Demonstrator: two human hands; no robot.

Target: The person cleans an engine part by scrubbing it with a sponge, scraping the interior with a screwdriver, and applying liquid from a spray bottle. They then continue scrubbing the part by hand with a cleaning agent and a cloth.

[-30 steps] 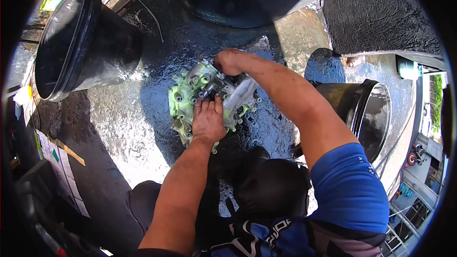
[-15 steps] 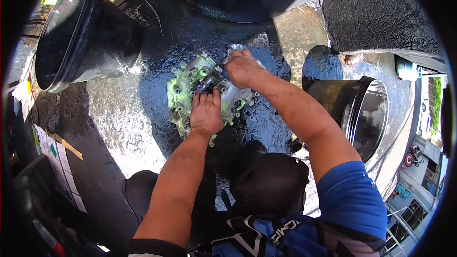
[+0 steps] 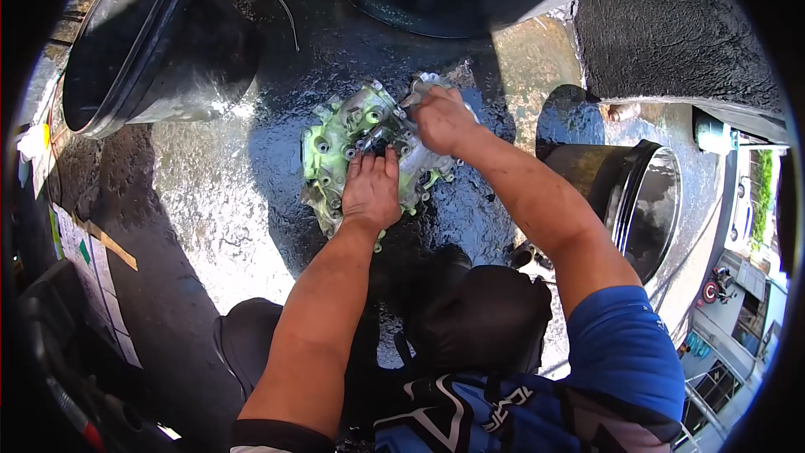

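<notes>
While metal casting [image 3: 356,130] w/ greenish patches is pressed by L hand [image 3: 371,193], fingers slightly spread, its upper R edge is covered by R hand [image 3: 444,120], grip unclear; casting set on wet floor [image 3: 210,193] betw. black buckets [image 3: 180,59].

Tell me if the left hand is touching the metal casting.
Touching. In the head view, the left hand lies on the metal casting, fingers resting over it.
</notes>
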